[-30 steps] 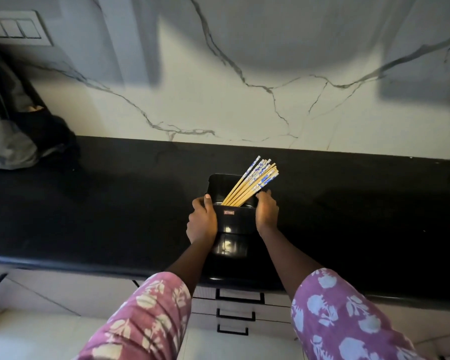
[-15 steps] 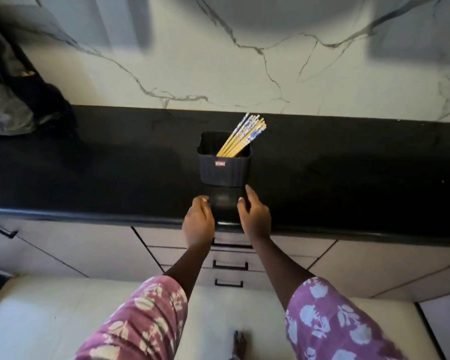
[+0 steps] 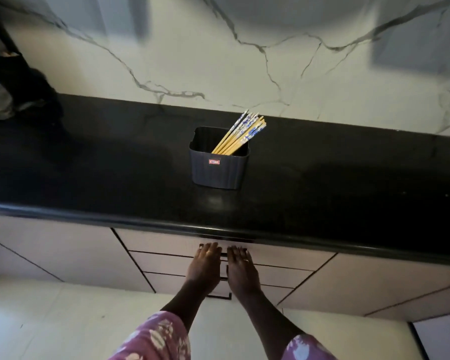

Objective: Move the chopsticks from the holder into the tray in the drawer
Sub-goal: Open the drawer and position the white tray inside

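Observation:
Several wooden chopsticks [image 3: 240,135] with blue-and-white patterned tops lean to the right in a dark ribbed holder [image 3: 218,171] that stands on the black countertop [image 3: 89,172]. Both my hands are below the counter's front edge, well in front of the holder. My left hand [image 3: 204,266] and my right hand [image 3: 242,267] lie side by side, palms down, with the fingers over the black handle [image 3: 224,254] of the top drawer [image 3: 164,241]. The drawer is closed, so the tray is hidden.
Two more drawers with black handles [image 3: 220,297] sit below the top one, between cabinet doors. A dark bag [image 3: 13,81] rests on the counter at far left. A white marble wall [image 3: 244,61] rises behind the counter, with pale floor below.
My hands let go of the holder, drew back off the counter and dropped to the top drawer's handle. The view tilted down, and the holder stayed where it was set.

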Action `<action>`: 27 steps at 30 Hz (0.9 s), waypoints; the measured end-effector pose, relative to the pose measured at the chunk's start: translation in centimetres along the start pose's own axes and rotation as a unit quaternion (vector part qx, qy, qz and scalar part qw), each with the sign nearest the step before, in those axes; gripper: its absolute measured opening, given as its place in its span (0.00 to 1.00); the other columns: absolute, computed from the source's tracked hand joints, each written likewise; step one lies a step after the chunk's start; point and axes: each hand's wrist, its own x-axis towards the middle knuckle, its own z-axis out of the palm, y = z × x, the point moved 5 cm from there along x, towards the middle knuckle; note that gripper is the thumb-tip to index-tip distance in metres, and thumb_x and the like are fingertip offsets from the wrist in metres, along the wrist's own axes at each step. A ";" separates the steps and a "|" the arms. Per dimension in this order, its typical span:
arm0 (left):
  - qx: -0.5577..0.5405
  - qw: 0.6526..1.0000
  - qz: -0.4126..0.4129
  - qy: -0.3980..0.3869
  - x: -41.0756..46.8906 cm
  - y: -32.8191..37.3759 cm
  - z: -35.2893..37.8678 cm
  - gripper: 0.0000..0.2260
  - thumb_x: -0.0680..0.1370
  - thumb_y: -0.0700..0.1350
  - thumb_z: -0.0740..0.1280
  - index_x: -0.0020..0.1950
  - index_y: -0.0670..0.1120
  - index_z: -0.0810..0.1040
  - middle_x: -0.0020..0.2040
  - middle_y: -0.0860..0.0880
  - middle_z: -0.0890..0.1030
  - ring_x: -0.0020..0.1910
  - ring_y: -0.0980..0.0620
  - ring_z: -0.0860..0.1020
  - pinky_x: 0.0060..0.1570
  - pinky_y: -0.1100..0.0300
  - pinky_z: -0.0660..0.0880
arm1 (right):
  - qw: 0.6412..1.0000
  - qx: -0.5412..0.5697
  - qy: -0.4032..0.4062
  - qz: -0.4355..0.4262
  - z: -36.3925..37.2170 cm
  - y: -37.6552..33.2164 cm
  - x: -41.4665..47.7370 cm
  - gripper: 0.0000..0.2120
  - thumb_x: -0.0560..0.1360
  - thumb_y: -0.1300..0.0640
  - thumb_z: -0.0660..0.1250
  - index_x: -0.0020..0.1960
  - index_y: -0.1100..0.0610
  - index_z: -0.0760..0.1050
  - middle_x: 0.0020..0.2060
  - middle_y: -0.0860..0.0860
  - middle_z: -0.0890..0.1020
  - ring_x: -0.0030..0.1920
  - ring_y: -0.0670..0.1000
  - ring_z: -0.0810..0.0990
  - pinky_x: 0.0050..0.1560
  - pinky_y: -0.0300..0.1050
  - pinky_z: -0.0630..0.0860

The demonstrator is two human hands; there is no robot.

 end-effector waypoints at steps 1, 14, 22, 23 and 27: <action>0.002 1.000 0.008 -0.003 0.5 0.0 0.6 0.23 0.80 0.39 0.57 0.75 0.47 0.59 0.76 0.47 0.60 0.76 0.49 0.56 0.75 0.58 0.51 | 1.000 -0.019 -0.009 -0.009 0.6 0.0 0.8 0.24 0.82 0.60 0.53 0.76 0.61 0.53 0.76 0.59 0.59 0.77 0.57 0.55 0.77 0.51 0.50; 0.110 0.994 0.018 0.007 -0.3 -0.4 4.4 0.19 0.82 0.47 0.48 0.73 0.46 0.60 0.70 0.49 0.67 0.69 0.49 0.62 0.71 0.60 0.55 | 0.996 0.071 0.050 0.038 3.4 -0.3 0.0 0.19 0.80 0.59 0.56 0.70 0.60 0.64 0.68 0.57 0.73 0.70 0.54 0.68 0.70 0.44 0.65; 0.053 0.997 0.054 0.003 -6.8 0.6 3.8 0.17 0.81 0.43 0.50 0.69 0.44 0.67 0.67 0.47 0.69 0.67 0.48 0.65 0.68 0.61 0.59 | 0.992 0.107 0.027 0.057 4.2 -1.7 -5.5 0.18 0.80 0.59 0.56 0.70 0.57 0.65 0.68 0.54 0.72 0.71 0.52 0.65 0.69 0.44 0.67; 0.046 0.997 0.056 0.013 -7.8 0.7 3.3 0.18 0.80 0.40 0.52 0.69 0.43 0.67 0.68 0.45 0.68 0.67 0.46 0.65 0.68 0.59 0.61 | 0.992 0.113 0.024 0.052 4.0 -1.9 -6.4 0.18 0.79 0.59 0.57 0.69 0.58 0.66 0.67 0.55 0.73 0.71 0.53 0.66 0.67 0.45 0.69; 0.051 0.989 0.081 0.110 -12.2 1.6 -1.4 0.25 0.68 0.32 0.69 0.65 0.38 0.74 0.63 0.38 0.76 0.62 0.36 0.75 0.61 0.44 0.72 | 0.985 0.062 0.144 -0.067 0.6 -2.8 -12.0 0.15 0.75 0.61 0.61 0.59 0.62 0.79 0.57 0.58 0.83 0.59 0.57 0.81 0.57 0.50 0.79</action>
